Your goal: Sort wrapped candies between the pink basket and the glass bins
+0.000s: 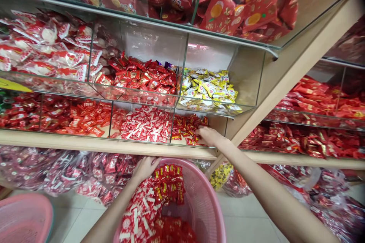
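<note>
My right hand (209,136) reaches into the bottom-shelf compartment, its fingers curled down onto small red-and-yellow wrapped candies (185,126); the fingertips are partly hidden among them. Just below the shelf, my left hand (145,168) grips the far rim of a pink plastic basket (215,197). In this basket lie red-and-white wrapped candies (139,212) on the left, a cluster of red-and-yellow candies (170,184) at the far side and more red packets (171,231) near me.
Glass dividers part the shelf compartments; one holds red-and-white candies (146,124), another yellow-and-white packets (209,87). A slanting wooden post (281,79) stands right of my right hand. Bagged sweets (68,171) lie below the shelf. A second pink basket (31,212) is at lower left.
</note>
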A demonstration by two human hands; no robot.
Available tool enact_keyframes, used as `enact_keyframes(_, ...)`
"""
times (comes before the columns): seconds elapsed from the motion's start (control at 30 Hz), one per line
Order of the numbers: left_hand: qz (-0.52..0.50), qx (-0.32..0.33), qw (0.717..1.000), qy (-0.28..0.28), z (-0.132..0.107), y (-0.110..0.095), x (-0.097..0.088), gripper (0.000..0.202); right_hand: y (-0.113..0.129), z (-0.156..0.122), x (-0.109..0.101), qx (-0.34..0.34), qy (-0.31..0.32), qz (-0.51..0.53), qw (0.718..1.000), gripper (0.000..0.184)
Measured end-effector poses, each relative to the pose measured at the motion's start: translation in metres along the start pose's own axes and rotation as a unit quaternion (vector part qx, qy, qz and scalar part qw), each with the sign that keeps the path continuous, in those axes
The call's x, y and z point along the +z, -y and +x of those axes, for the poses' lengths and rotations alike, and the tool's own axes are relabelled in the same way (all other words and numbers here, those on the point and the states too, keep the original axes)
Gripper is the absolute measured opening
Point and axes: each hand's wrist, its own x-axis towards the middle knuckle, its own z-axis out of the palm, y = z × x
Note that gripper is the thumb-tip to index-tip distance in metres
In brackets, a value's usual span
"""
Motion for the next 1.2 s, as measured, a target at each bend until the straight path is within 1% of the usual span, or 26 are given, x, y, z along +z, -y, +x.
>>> enact_keyframes(0.1, -0.006, 0.003, 1.000, -0.001, 0.000, 0.001, 0.000, 0.051, 0.000, 0.006, 0.007, -0.011, 0.020, 0.008, 1.000, 0.022)
enact_keyframes(0.23, -0.010, -0.006, 1.000, 0.006, 0.000, 0.000, -0.001, 0.052, -0.006, 0.010, 0.013, -0.021, 0.021, 0.009, 1.000, 0.023)
enact_keyframes(0.4, -0.016, -0.001, 1.000, 0.007, -0.001, -0.002, -0.002, 0.051, -0.010, 0.011, 0.016, -0.027, 0.003, 0.029, 0.999, 0.029)
enact_keyframes(0.53, -0.017, -0.003, 1.000, 0.007, -0.001, -0.003, -0.003, 0.048, -0.012, 0.012, 0.020, -0.034, -0.002, 0.039, 0.999, 0.029)
enact_keyframes(0.73, -0.016, 0.006, 1.000, 0.006, -0.001, -0.001, -0.002, 0.051, -0.013, 0.013, 0.025, -0.044, -0.034, 0.042, 0.998, 0.030)
enact_keyframes(0.83, -0.018, 0.004, 1.000, 0.004, 0.000, 0.001, 0.000, 0.052, -0.012, 0.013, 0.025, -0.044, -0.036, 0.032, 0.998, 0.030)
enact_keyframes(1.03, -0.018, -0.004, 1.000, 0.004, 0.001, 0.002, 0.001, 0.053, -0.009, 0.013, 0.021, -0.038, -0.013, 0.012, 0.999, 0.027)
enact_keyframes(1.2, -0.011, 0.004, 1.000, 0.000, 0.000, 0.001, 0.000, 0.052, -0.008, 0.015, 0.021, -0.047, -0.020, -0.006, 0.999, 0.030)
